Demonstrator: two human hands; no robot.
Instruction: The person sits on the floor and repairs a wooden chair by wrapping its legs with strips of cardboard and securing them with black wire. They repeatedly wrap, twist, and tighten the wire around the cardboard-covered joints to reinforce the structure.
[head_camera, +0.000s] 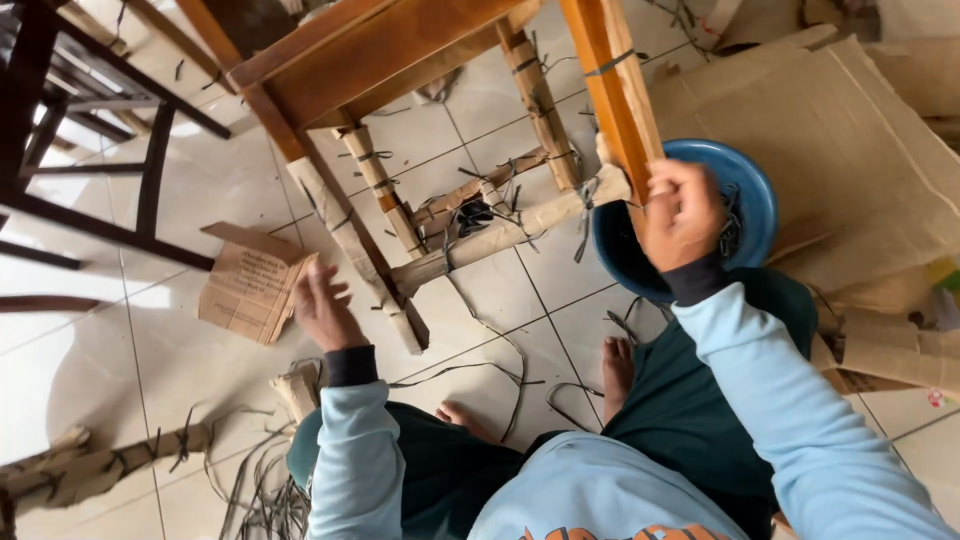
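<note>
Blue bowl (752, 190) on the floor beside the right knee, dark strips inside, partly hidden behind the right hand (682, 212). Right hand curled with fingers together around the chair leg (612, 85), at the joint with a cardboard-wrapped rung (505, 235). Left hand (322, 305) open, fingers apart, hovering just beside another wrapped leg, gripping nothing. White tiled floor (120, 340) littered with dark strapping offcuts (262, 495) and a folded cardboard piece (250, 285). Large cardboard sheets (840, 140) at right; dark chair frame (90, 150) at left.
</note>
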